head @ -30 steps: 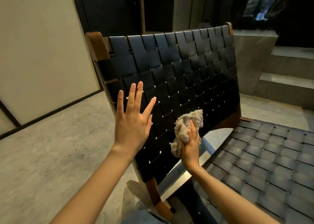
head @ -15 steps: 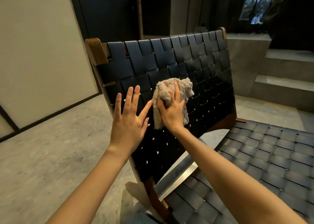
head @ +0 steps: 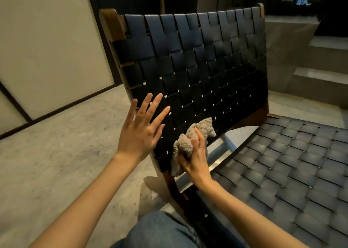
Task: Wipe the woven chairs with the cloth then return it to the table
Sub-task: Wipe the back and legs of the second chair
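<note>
Cloth [head: 190, 142]: one, beige, fluffy terry, bunched into a lump. It sits against the lower left part of the chair [head: 197, 59] back, just above the bottom edge, with a loose corner hanging down beside the frame.

Chair: one in view. Back of wide black straps in a basket weave, small light gaps showing between the crossings. Brown wood frame [head: 111, 23], rounded at the top left corner. Back leans away from the camera. Seat [head: 291, 163] has the same weave and looks greyer in the light, lower right.

Hands: two, bare arms.
- Right hand [head: 195, 159]: fingers curled into the cloth, gripping it and holding it against the straps.
- Left hand [head: 139, 132]: fingers straight and spread, holding nothing, palm toward the left edge of the back, just left of the cloth. Cannot tell whether it touches the weave.

Other: one knee in jeans [head: 160, 230] at the bottom centre. Speckled grey floor [head: 56, 153]. Pale wall panel [head: 47, 40] on the left. Stone steps [head: 320, 74] on the right, behind the chair.
</note>
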{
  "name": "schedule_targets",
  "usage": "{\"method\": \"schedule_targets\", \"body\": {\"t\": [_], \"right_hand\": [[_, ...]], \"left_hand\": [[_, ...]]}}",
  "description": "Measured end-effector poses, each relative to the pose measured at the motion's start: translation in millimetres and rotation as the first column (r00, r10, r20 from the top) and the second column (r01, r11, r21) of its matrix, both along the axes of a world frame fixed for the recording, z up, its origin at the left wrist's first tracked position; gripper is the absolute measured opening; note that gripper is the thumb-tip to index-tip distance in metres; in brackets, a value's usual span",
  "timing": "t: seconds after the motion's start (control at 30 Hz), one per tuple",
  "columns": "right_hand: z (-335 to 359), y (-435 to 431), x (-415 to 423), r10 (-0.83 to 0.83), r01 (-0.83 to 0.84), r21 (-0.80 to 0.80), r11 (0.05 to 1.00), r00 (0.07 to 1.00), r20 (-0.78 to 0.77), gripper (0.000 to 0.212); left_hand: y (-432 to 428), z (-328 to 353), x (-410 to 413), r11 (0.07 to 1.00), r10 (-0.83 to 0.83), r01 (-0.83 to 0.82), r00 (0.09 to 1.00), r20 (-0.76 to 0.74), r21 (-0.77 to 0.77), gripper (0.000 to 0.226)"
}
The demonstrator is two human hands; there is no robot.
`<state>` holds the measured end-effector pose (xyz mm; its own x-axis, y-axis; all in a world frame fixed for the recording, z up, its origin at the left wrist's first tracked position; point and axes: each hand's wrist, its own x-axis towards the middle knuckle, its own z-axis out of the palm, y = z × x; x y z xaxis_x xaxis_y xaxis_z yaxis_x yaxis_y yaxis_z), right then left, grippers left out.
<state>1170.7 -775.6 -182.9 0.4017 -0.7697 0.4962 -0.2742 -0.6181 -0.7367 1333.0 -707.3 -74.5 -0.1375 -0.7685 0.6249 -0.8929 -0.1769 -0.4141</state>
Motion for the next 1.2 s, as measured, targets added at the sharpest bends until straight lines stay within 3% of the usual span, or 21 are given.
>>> {"method": "schedule_targets", "body": {"t": [0.1, 0.2, 0.3, 0.37, 0.5, 0.63, 0.7, 0.77, 0.87, 1.0, 1.2], "right_hand": [[-3, 30, 6, 0.07, -0.07, -0.003, 0.998, 0.997, -0.022, 0.073], [-13, 45, -2, 0.042, -0.044, -0.01, 0.999, 0.984, -0.173, 0.057], [-27, 54, -16, -0.019, -0.088, -0.239, 0.967, 0.911, -0.412, 0.053], [-29, 56, -23, 0.006, -0.171, -0.285, 0.943, 0.866, -0.5, 0.045], [-25, 49, -41, 0.152, -0.337, -0.165, 0.927, 0.739, -0.657, 0.027], [-11, 32, -58, 0.299, -0.387, 0.064, 0.92, 0.587, -0.753, 0.03], [-5, 18, -69, 0.238, -0.291, 0.06, 0.955, 0.627, -0.742, 0.031], [-9, 6, -86, 0.039, -0.099, -0.036, 0.994, 0.666, -0.745, 0.03], [-28, 2, -101, -0.173, 0.089, -0.152, 0.984, 0.634, -0.754, 0.028], [-49, -20, -86, -0.204, 0.093, -0.193, 0.977, 0.682, -0.702, 0.028], [-49, -52, -67, -0.113, 0.088, -0.071, 0.994, 0.747, -0.655, 0.023]], "left_hand": [[4, -4, 5, 1.0, -0.016, 0.015, 1.0, 0.008, 0.021, 0.05], [4, -8, -6, 1.0, 0.007, -0.006, 0.997, -0.078, 0.011, 0.051], [6, -21, -22, 0.997, 0.066, -0.061, 0.99, -0.126, 0.043, 0.056], [10, -29, -26, 0.994, 0.088, -0.08, 0.989, -0.12, 0.07, 0.059], [13, -40, -31, 0.986, 0.082, -0.077, 0.996, -0.028, 0.15, 0.06], [10, -44, -38, 0.977, 0.086, -0.088, 0.996, 0.016, 0.195, 0.059], [5, -43, -41, 0.976, 0.071, -0.073, 0.997, 0.015, 0.206, 0.059], [-1, -40, -45, 0.981, 0.052, -0.052, 0.999, 0.006, 0.187, 0.059], [-16, -33, -52, 0.991, 0.018, -0.013, 0.999, -0.039, 0.135, 0.058], [-53, -34, -60, 0.992, 0.031, -0.02, 0.996, -0.084, 0.121, 0.054], [-78, -25, -63, 0.965, 0.111, -0.098, 0.993, -0.037, 0.244, 0.062]]}}
